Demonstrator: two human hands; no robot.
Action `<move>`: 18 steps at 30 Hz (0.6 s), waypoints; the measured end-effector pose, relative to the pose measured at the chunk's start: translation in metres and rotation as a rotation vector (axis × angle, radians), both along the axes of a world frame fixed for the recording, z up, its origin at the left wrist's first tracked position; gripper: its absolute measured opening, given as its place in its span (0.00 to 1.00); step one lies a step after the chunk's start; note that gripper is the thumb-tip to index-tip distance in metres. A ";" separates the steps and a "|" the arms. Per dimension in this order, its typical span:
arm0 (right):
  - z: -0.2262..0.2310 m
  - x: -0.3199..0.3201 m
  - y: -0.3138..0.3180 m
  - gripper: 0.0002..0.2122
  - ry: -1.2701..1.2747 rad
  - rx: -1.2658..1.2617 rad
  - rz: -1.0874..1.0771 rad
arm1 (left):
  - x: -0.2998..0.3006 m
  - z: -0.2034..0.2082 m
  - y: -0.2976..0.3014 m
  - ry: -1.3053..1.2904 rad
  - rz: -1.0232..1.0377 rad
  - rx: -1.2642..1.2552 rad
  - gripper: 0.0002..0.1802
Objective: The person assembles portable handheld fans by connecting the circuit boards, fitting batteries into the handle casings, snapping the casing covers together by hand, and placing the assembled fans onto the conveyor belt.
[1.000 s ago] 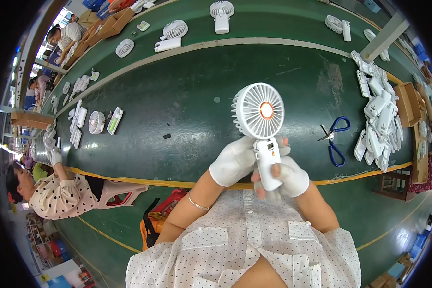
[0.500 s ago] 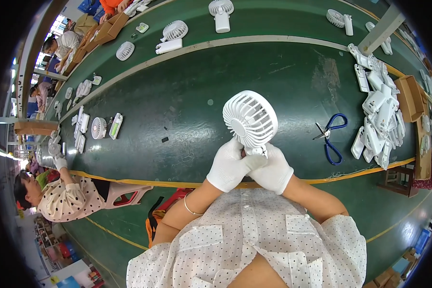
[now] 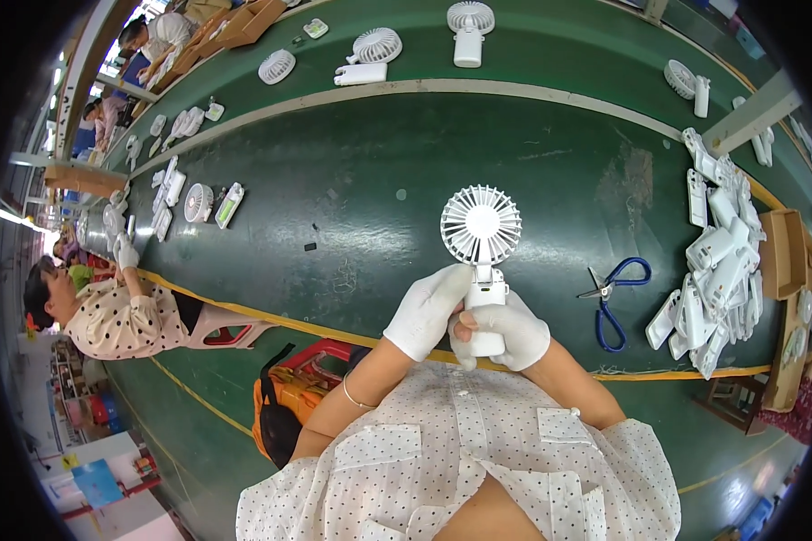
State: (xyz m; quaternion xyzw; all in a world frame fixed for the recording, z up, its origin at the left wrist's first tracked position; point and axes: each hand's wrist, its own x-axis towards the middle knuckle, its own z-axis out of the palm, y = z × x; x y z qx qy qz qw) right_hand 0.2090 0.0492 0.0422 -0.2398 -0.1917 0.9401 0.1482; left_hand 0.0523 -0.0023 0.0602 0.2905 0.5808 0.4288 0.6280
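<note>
A white handheld fan (image 3: 481, 224) is held upright in front of me, its round slatted head pointing away from my body and its handle between my two gloved hands. Closed against the left side of the handle is my left hand (image 3: 431, 309), the thumb near the hinge below the head. My right hand (image 3: 507, 332) wraps round the lower handle from the right, bare fingertips showing at the glove's end. Scissors with blue handles (image 3: 613, 304) lie spread on the green table to the right of the fan.
A heap of white fan casings (image 3: 718, 261) covers the table's right end, beside an open cardboard box (image 3: 782, 252). Fan parts (image 3: 198, 204) lie at the left. Several fans rest on the far strip (image 3: 424, 54). A co-worker (image 3: 122, 311) sits at left; a red stool (image 3: 320, 359) stands behind the table edge.
The fan has turned from a tilted side view to upright, its handle now exposed. My right hand has shifted lower on the handle. The whole view has swung slightly.
</note>
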 end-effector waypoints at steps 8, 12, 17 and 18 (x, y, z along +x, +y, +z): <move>0.027 -0.010 0.012 0.28 -1.056 1.662 0.004 | -0.001 0.032 0.000 0.008 0.014 0.083 0.18; 0.018 -0.037 0.021 0.29 -1.075 1.958 -0.069 | -0.005 -0.012 0.009 0.234 0.140 0.291 0.25; 0.015 -0.060 0.019 0.22 -1.155 1.877 0.070 | -0.016 -0.029 0.028 -0.673 0.515 -0.062 0.27; 0.021 -0.056 0.021 0.22 -1.165 1.874 0.075 | -0.020 -0.033 0.028 -0.680 0.510 -0.067 0.27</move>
